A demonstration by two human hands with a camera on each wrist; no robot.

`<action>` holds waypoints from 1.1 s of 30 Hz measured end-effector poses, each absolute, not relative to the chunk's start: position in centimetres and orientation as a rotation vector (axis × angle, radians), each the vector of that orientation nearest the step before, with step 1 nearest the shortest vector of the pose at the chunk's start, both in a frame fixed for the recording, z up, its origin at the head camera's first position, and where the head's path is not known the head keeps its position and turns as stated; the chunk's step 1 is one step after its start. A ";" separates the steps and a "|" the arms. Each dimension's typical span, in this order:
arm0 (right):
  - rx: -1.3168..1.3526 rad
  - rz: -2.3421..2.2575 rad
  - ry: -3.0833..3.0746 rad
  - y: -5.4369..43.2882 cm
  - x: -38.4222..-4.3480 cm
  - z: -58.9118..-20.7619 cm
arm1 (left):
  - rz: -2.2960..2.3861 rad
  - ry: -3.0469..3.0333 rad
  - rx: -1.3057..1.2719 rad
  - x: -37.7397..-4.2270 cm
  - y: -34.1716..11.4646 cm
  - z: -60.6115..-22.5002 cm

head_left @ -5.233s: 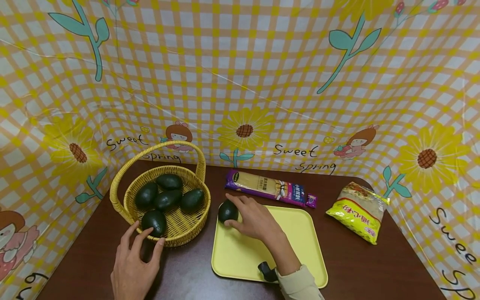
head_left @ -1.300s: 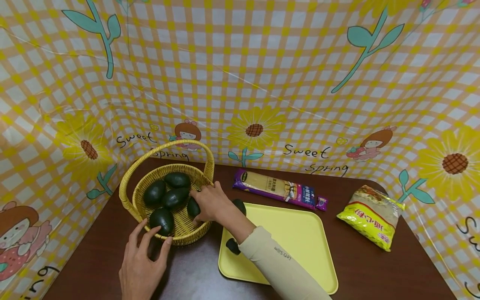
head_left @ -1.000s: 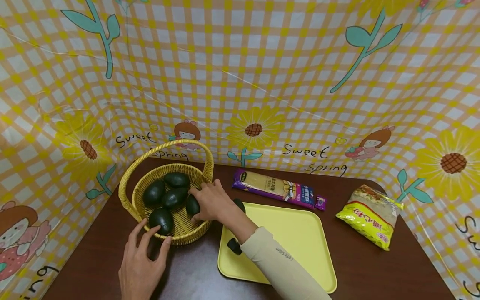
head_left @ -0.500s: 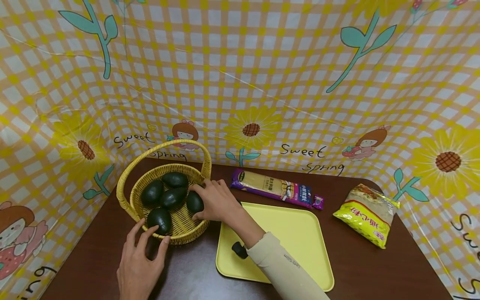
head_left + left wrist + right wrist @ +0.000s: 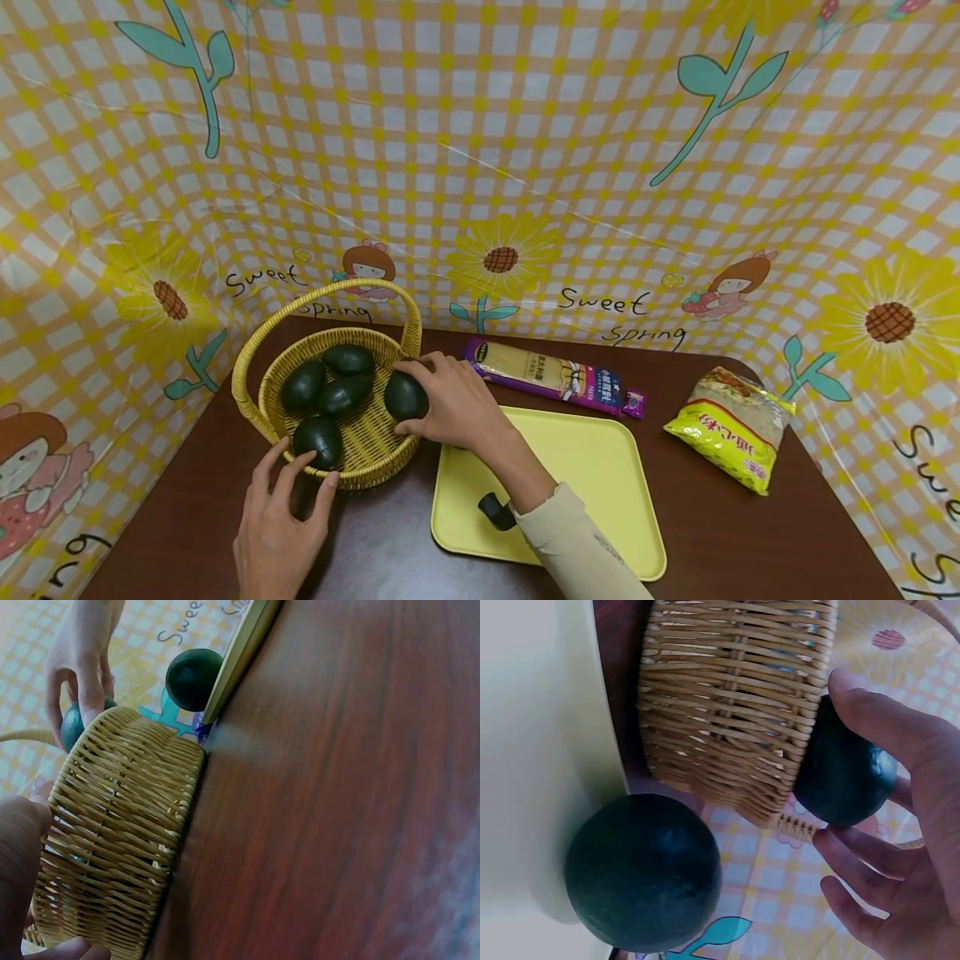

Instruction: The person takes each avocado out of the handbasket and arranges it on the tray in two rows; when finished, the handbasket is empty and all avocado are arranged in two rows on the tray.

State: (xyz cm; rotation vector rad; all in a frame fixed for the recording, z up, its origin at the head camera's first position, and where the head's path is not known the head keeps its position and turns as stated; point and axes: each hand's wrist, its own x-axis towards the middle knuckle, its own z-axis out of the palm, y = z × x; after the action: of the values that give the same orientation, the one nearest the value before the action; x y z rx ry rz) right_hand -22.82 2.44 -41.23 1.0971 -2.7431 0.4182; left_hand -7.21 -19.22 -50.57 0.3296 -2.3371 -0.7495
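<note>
A dark green avocado (image 5: 406, 395) is held between the thumb and fingers of my right hand (image 5: 459, 407), at the right rim of the yellow wicker basket (image 5: 373, 482). In the right wrist view, that avocado (image 5: 845, 766) shows beside the woven wall. Several more avocados (image 5: 347, 396) lie in the basket. My left hand (image 5: 281, 525) rests at its near left rim, fingers spread, one fingertip close to the nearest avocado (image 5: 318, 442). Another avocado (image 5: 643, 872) sits at the tray's edge in the right wrist view; my right hand hides it in the head view.
The yellow tray (image 5: 592, 467) lies right of the basket, under my right forearm. Behind it is a purple pasta packet (image 5: 540, 375), and to the right a yellow noodle bag (image 5: 731, 429). The basket's tall handle (image 5: 330, 287) arches over it. A checked cloth surrounds the dark table.
My right hand has gone from the avocado on the tray into the basket and gripped one at its right side. That avocado has since moved right, to the rim. My left hand stays put.
</note>
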 end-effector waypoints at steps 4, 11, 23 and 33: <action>1.095 0.434 -2.717 2.8 -22.6 -41.0 | -0.751 -2.327 0.315 -7.2 -19.3 -50.6; 1.080 0.459 -2.693 3.6 -22.1 -40.6 | -0.755 -2.322 0.305 -7.2 -19.3 -50.6; 1.046 0.540 -2.627 5.3 -21.0 -41.3 | -0.757 -2.331 0.327 -7.1 -19.3 -50.6; 0.964 0.563 -2.677 6.7 -20.5 -41.8 | -0.751 -2.328 0.330 -7.2 -19.2 -50.5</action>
State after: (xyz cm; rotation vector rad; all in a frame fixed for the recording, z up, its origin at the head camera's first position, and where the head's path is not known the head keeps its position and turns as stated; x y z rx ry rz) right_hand -20.48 6.65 -41.78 0.9642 -2.6772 0.5633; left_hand -7.20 -19.16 -50.55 0.3304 -2.3279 -0.7511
